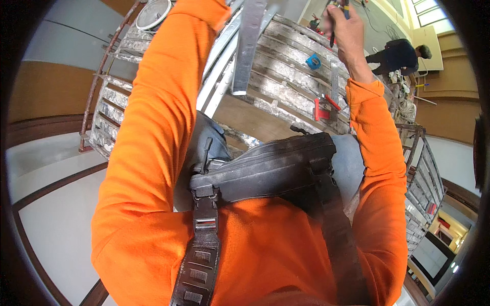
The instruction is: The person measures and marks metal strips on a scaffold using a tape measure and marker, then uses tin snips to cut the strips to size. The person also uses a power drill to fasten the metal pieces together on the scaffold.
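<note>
At the upper right, my right hand (pixel 349 38) is closed around a hand tool (pixel 332 40) with black and yellow handles, perhaps pliers or snips; its working end runs out of view at the top. My left arm in an orange sleeve (pixel 158 102) reaches up past the top edge, so the left hand is out of sight. Beside that sleeve a grey metal channel (pixel 247 51) points down toward me, over more pale metal profiles (pixel 219 76). On the slatted platform (pixel 283 46) lie a blue tape measure (pixel 313 61), a metal ruler (pixel 335 81) and red-handled tools (pixel 321 109).
A black bag (pixel 265 163) on straps hangs across my front. Rusty scaffold rails (pixel 97 84) stand at the left, with a round white-rimmed container (pixel 153 14) behind. Another scaffold frame (pixel 423 178) is at the right. A person in dark clothes (pixel 398 56) is below, far right.
</note>
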A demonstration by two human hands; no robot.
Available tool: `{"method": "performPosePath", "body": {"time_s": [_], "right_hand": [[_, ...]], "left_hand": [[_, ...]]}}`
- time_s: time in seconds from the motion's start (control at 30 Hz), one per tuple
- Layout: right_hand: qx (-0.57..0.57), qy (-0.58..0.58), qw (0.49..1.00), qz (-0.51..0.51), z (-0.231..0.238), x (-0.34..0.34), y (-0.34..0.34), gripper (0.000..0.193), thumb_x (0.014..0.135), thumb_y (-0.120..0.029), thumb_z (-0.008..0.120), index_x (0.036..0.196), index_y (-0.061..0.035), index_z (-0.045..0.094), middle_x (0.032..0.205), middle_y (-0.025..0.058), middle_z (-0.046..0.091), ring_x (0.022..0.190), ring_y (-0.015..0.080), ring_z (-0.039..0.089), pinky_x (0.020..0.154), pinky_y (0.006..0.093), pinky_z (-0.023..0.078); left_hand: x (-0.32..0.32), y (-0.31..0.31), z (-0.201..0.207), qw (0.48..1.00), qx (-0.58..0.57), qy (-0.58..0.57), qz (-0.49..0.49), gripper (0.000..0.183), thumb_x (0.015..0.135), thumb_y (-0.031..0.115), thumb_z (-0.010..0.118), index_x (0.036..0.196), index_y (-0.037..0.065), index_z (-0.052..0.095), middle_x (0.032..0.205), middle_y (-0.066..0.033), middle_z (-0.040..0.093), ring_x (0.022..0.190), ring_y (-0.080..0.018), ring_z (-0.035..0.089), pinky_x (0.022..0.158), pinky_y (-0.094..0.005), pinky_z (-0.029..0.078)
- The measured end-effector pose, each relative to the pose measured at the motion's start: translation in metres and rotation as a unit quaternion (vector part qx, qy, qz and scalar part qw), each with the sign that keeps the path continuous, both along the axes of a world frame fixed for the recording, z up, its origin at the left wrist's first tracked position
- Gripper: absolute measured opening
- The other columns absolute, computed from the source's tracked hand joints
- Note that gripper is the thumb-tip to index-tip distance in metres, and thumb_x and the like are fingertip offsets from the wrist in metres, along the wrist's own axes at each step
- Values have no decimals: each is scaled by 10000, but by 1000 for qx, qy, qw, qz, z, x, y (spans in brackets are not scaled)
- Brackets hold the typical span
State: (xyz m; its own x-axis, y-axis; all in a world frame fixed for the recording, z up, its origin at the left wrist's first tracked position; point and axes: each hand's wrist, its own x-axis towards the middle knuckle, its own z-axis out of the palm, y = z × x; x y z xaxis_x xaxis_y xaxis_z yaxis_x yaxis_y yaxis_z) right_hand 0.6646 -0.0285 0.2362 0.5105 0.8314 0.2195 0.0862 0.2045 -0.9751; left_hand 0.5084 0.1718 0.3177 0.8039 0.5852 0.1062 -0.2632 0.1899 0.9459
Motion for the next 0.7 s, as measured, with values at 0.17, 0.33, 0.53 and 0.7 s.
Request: {"method": "performPosePath", "body": {"time_s": [0.17,0.33,0.53,0.7], "right_hand": [[-123,-24,982,141,10,-2,-28,303,1032,-211,606,1282,-40,603,771,-20,532,653,78,545,566,251,470],[-181,-124,962,163,-12,-3,-44,295,1048,-309,580,1213,-99,706,729,-57,478,590,54,453,518,249,399],[-249,-30,944,216,-25,-10,-53,283,1057,-272,560,1168,-45,688,745,-40,522,603,78,520,536,275,473],[-229,-115,924,285,-9,-17,-61,380,1059,-314,516,1240,-31,692,846,32,694,692,82,562,629,250,463]], "left_hand": [[-72,57,-8,986,-86,-141,31,282,1020,360,637,1025,78,619,722,-13,585,598,-164,578,536,-309,524],[-132,91,-24,967,-150,-135,157,250,1006,352,649,940,111,649,684,20,550,554,-108,511,505,-271,454],[-152,92,-18,960,-126,-156,197,296,997,395,647,880,123,626,658,16,516,548,-145,490,519,-299,456],[-175,105,-26,933,-140,-142,299,307,994,410,650,871,131,609,634,25,494,525,-141,477,490,-296,445]]}}
